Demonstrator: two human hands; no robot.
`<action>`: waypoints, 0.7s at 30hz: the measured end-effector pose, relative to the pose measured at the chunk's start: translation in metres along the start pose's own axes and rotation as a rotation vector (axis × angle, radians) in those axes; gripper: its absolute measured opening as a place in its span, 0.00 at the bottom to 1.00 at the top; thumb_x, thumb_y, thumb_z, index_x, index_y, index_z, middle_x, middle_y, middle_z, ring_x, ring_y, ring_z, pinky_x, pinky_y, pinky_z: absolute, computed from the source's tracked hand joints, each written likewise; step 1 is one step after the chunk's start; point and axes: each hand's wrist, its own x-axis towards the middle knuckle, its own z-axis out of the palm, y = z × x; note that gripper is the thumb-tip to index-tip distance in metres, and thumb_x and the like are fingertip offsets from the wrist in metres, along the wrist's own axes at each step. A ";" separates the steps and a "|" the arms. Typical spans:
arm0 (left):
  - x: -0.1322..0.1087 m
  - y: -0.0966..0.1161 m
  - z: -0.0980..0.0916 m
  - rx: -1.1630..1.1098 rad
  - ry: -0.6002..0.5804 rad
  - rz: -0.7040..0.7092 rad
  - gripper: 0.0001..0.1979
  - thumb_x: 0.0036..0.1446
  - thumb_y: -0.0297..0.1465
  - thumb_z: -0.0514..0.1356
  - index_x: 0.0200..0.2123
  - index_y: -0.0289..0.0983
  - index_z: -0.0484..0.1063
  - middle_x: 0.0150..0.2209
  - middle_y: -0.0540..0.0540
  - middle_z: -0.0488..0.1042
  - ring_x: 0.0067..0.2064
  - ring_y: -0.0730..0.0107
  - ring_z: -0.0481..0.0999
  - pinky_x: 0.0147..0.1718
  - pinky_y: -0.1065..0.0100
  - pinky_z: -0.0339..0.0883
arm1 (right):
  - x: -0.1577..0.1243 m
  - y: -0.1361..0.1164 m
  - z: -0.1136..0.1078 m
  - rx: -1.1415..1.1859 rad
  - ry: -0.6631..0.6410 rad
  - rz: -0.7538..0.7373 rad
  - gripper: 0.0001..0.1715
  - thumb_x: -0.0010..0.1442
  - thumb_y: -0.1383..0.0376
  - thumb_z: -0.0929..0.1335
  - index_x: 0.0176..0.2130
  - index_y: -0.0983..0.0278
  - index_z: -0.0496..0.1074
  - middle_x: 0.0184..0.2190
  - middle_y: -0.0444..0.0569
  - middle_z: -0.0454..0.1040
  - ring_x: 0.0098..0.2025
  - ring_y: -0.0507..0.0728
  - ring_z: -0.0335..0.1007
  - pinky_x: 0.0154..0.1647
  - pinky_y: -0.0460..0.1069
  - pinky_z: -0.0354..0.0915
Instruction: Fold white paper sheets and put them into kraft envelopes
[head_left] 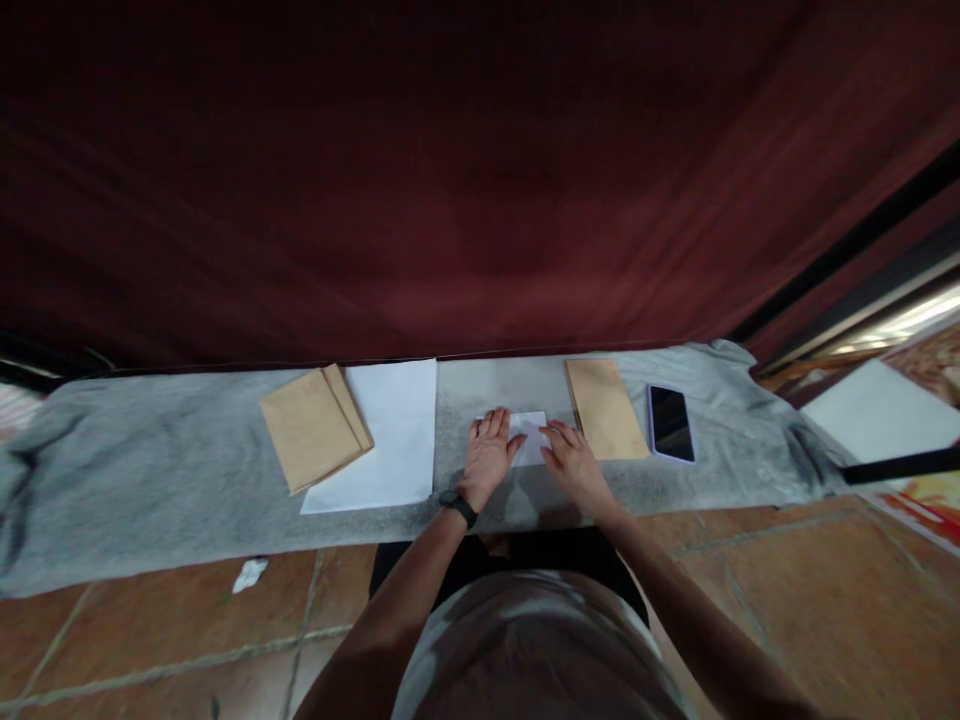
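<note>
A small folded white paper (531,436) lies on the grey cloth between my hands. My left hand (488,450), with a black watch at the wrist, rests flat over the paper's left part, fingers stretched out. At the paper's right edge is my right hand (571,460), its fingers spread and the fingertips touching the paper. A stack of brown envelopes (611,410) lies just beyond the right hand. Large white sheets (397,430) are to the left, with more brown envelopes (309,425) overlapping their left side.
A phone with a dark screen (671,424) lies right of the envelope stack. The grey cloth (187,480) covers the long narrow surface, and a dark red curtain (450,200) hangs behind it. A crumpled white scrap (250,574) is on the tiled floor.
</note>
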 end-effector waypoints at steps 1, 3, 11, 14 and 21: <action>0.002 -0.001 -0.002 -0.002 0.001 0.007 0.29 0.71 0.44 0.49 0.67 0.35 0.62 0.68 0.39 0.65 0.68 0.53 0.62 0.65 0.51 0.56 | 0.014 0.003 0.003 -0.008 -0.018 0.001 0.23 0.69 0.65 0.63 0.62 0.61 0.68 0.61 0.58 0.70 0.62 0.65 0.65 0.61 0.62 0.65; 0.004 -0.004 -0.005 -0.003 0.000 0.018 0.27 0.70 0.44 0.51 0.66 0.36 0.64 0.66 0.38 0.67 0.66 0.52 0.64 0.63 0.51 0.59 | 0.036 0.008 0.008 -0.035 -0.073 0.015 0.25 0.68 0.66 0.63 0.63 0.62 0.67 0.61 0.59 0.69 0.63 0.66 0.63 0.62 0.63 0.63; 0.012 -0.008 -0.018 0.028 -0.042 0.032 0.23 0.68 0.40 0.57 0.61 0.36 0.68 0.61 0.38 0.71 0.61 0.53 0.68 0.57 0.55 0.62 | 0.076 0.016 0.008 -0.115 -0.311 0.066 0.22 0.65 0.66 0.68 0.58 0.62 0.72 0.56 0.57 0.73 0.57 0.62 0.67 0.61 0.57 0.62; 0.014 -0.008 -0.023 0.023 -0.046 0.036 0.23 0.66 0.39 0.60 0.60 0.36 0.68 0.59 0.39 0.72 0.58 0.53 0.70 0.57 0.56 0.62 | 0.084 0.016 0.002 -0.107 -0.335 0.072 0.17 0.62 0.66 0.70 0.51 0.63 0.76 0.51 0.56 0.75 0.55 0.62 0.68 0.60 0.56 0.62; 0.016 -0.012 -0.039 -0.017 -0.022 0.026 0.15 0.65 0.33 0.62 0.53 0.37 0.72 0.53 0.41 0.76 0.55 0.57 0.73 0.57 0.57 0.62 | 0.086 0.004 -0.018 -0.044 -0.300 0.059 0.10 0.63 0.72 0.67 0.43 0.63 0.76 0.46 0.51 0.77 0.44 0.56 0.74 0.51 0.49 0.67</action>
